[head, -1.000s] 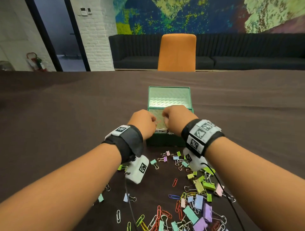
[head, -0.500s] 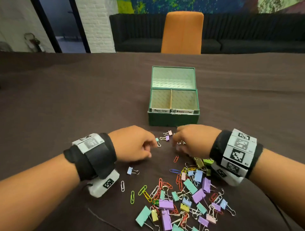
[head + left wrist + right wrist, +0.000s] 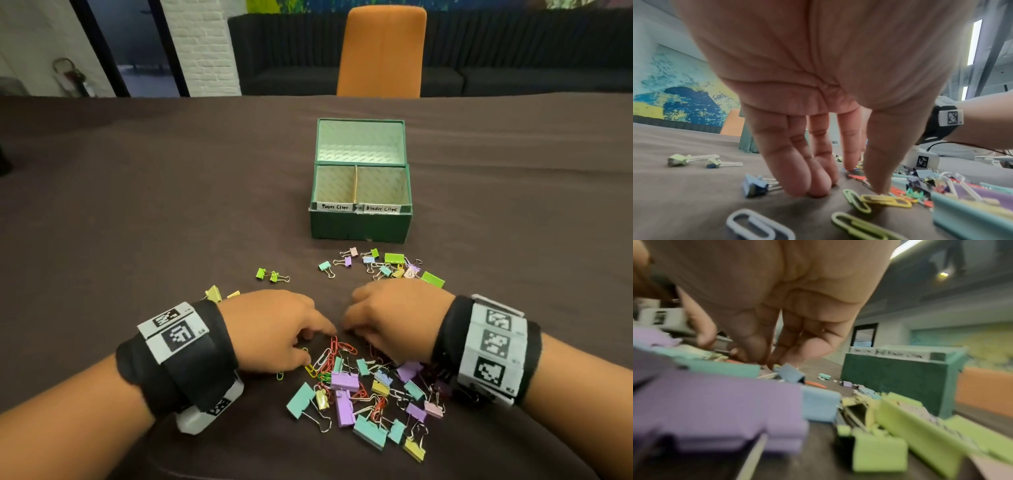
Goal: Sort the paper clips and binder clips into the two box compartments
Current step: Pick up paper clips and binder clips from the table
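The green box stands open past the clips, its lid up. Its left compartment is labelled paper clips, its right one binder clips; both look empty. A mixed pile of coloured clips lies near me. My left hand is at the pile's left edge; its straight fingers touch the cloth and its thumb tip meets a yellow paper clip. My right hand reaches in from the right with fingers curled down among the clips; blur hides any grip.
More binder clips are scattered just before the box, with two green ones to the left. Brown cloth covers the table. An orange chair stands at the far edge.
Both hands have drawn back from the box toward me and come down onto the near pile. The view has tilted downward.
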Tool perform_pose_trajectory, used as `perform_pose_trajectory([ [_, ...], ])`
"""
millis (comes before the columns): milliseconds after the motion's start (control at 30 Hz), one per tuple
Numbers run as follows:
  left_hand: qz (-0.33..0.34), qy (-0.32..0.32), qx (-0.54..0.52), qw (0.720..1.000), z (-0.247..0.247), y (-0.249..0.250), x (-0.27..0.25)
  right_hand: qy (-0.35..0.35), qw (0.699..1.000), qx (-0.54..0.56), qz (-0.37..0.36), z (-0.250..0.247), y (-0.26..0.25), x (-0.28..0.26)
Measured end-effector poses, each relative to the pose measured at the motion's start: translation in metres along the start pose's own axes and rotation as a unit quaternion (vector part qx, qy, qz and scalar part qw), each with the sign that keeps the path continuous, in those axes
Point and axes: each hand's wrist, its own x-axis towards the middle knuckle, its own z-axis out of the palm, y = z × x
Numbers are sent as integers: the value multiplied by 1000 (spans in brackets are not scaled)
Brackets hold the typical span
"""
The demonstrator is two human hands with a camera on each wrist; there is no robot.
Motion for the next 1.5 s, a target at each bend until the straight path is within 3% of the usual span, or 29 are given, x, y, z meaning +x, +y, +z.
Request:
perform_pose_trajectory([
  [100,-6,-13,36,999,1,4,1,-29,999,-13,-35,3,-17,-2],
  [400,-73,45,39,996,8,-8,-10,-22,1000,13,-15,2,-14,-8],
  [500,-66,41,11,997,11,-8,-19,-12,999,10,-34,3,-17,-9],
  [633,-43,-15,24,999,17,-5,-29,-7,998,-8,-64,8,-17,-8],
  [1000,-25,-9,66,997,20,-9,-32,-48,997,9,-66,3,-18,0],
  [1133,-17,12,37,999,22,-4,-36,-32,996,29,-74,1,-17,-1],
  [1300,16,36,50,998,25,1,-38,22,991,126,-25,-8,-4,-4],
  [1500,41,29,35,998,27,-3,-32,46,997,36,50,-13,6,4],
])
